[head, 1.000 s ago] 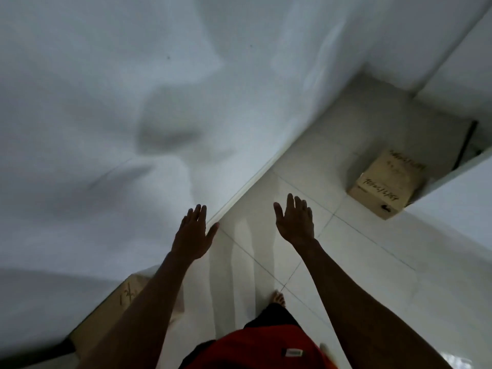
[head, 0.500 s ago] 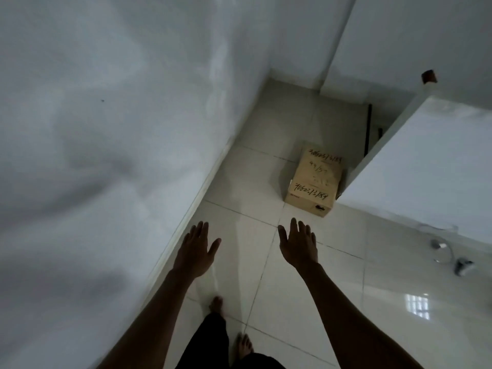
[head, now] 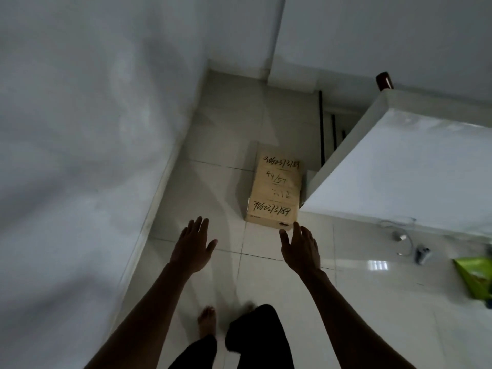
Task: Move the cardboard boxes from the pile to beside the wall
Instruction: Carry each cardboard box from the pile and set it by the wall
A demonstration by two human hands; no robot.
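A tan cardboard box (head: 275, 187) with black handwritten numbers stands on the white tiled floor, close against the corner of a white counter. My left hand (head: 192, 243) is held out in front of me, palm down, fingers spread, holding nothing, to the lower left of the box. My right hand (head: 300, 249) is also spread and empty; its fingertips are just below the box's near right corner, apart from it. A white wall (head: 93, 155) runs along the left.
A white counter (head: 404, 171) juts in from the right. Beyond it is a dark gap with a black frame (head: 322, 129). A green bag (head: 476, 278) and a small cable with a plug (head: 404, 238) lie on the floor at right. My bare feet (head: 207, 320) are below.
The view has swung from the wall toward the box, which is now nearer and more central. Both hands stay spread and empty; I have stepped forward.
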